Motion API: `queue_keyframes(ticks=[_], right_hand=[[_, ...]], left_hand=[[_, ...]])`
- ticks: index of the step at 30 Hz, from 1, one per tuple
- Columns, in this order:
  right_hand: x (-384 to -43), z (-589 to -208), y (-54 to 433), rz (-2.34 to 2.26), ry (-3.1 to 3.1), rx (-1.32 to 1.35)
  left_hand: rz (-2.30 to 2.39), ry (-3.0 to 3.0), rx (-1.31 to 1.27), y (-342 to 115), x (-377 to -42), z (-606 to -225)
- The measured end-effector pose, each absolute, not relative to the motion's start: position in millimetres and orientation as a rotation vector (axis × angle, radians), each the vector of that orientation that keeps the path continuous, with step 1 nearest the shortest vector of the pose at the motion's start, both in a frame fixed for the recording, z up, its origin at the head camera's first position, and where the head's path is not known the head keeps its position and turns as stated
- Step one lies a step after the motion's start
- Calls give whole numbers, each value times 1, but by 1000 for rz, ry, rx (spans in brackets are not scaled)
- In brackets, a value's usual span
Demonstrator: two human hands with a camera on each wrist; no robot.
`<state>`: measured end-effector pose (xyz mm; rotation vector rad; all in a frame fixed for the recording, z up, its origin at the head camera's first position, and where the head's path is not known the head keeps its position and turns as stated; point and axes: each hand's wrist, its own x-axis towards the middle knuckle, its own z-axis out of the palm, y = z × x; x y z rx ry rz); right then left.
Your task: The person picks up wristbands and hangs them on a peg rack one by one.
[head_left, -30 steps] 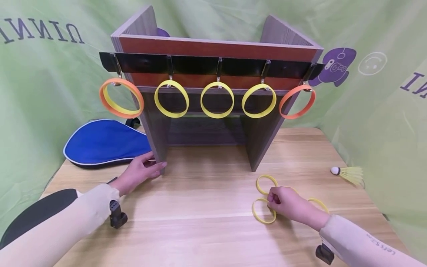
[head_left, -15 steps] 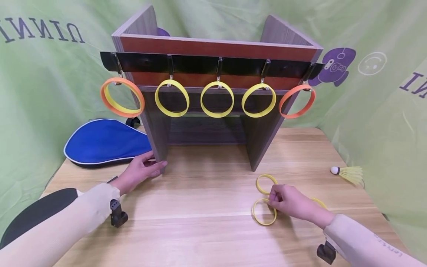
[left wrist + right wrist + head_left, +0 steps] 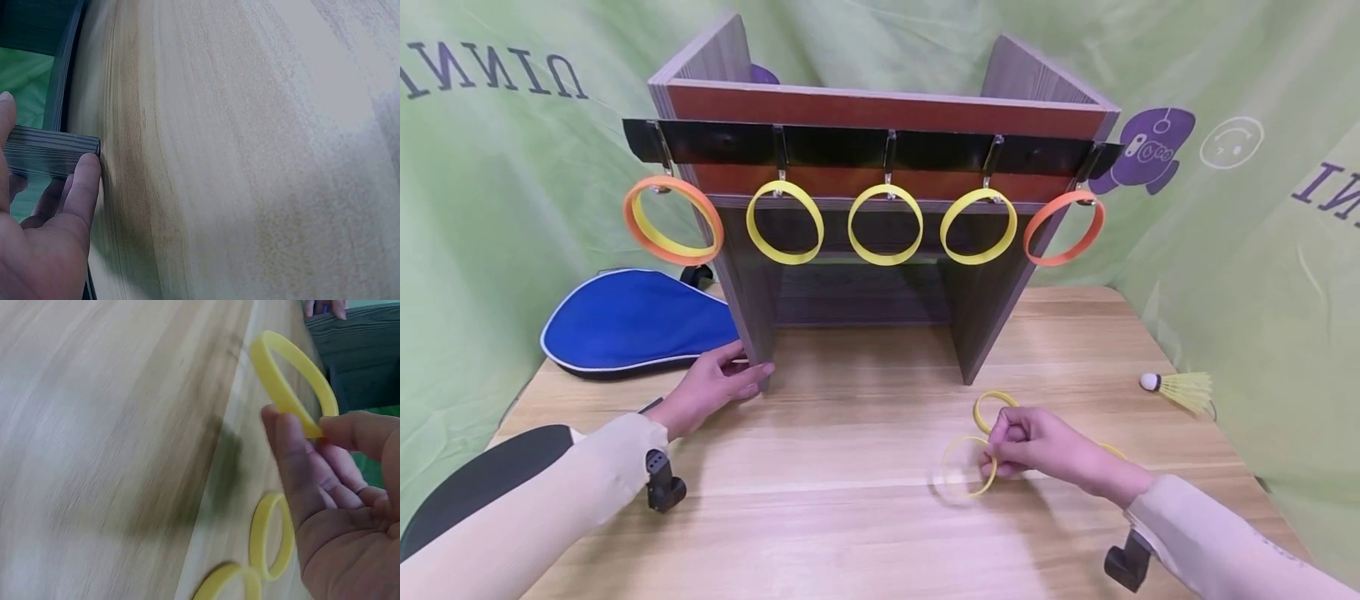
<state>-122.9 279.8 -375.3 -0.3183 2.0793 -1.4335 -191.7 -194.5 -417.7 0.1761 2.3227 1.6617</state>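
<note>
My right hand (image 3: 1047,446) pinches a yellow wristband (image 3: 279,384) between thumb and fingertips. The band stands up on edge above the table, slightly blurred in the head view. Beneath that hand, more yellow wristbands (image 3: 255,540) lie on the wood, partly hidden by it in the head view. At the foot of the grey wooden stand, my left hand (image 3: 713,387) grips the left side panel (image 3: 53,150), with thumb and fingers on either side of it. Yellow wristbands (image 3: 786,259) and orange wristbands (image 3: 1066,262) hang in a row from hooks on the stand's black strip (image 3: 842,150).
A blue racket case (image 3: 640,321) lies left of the stand, with a black rounded object (image 3: 497,475) nearer on that side. On the right is a yellow shuttlecock (image 3: 1180,389). Green printed cloth (image 3: 1247,292) surrounds the wooden table (image 3: 820,500).
My right hand has lifted the nearest yellow wristband off the table and tilted it upright, moving slightly left. The left hand stays at the panel.
</note>
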Motion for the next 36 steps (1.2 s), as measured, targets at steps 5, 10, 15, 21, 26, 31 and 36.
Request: queue_keyframes(ticks=[5, 10, 15, 21, 26, 31, 36], right_hand=[[-125, -368, 265, -1517, 2057, -303], [-128, -354, 241, -1583, 2103, -338], [-129, -333, 215, -1639, 2134, -422], [-131, -301, 191, -1764, 2120, -543], [-135, -273, 175, -1858, 2135, -642], [-136, -250, 158, -1926, 2141, -721], [-135, -230, 136, -2041, 2127, -801]], left_hand=[[1638, 2330, 169, -195, -191, -418], [1639, 2331, 164, -195, -192, -418], [1639, 2331, 161, -196, -192, -418], [1629, 2336, 163, -196, -192, -417], [1643, 2331, 158, -196, -193, -418], [1671, 2319, 156, -196, -192, -421], [1683, 2331, 155, -196, -192, -421]])
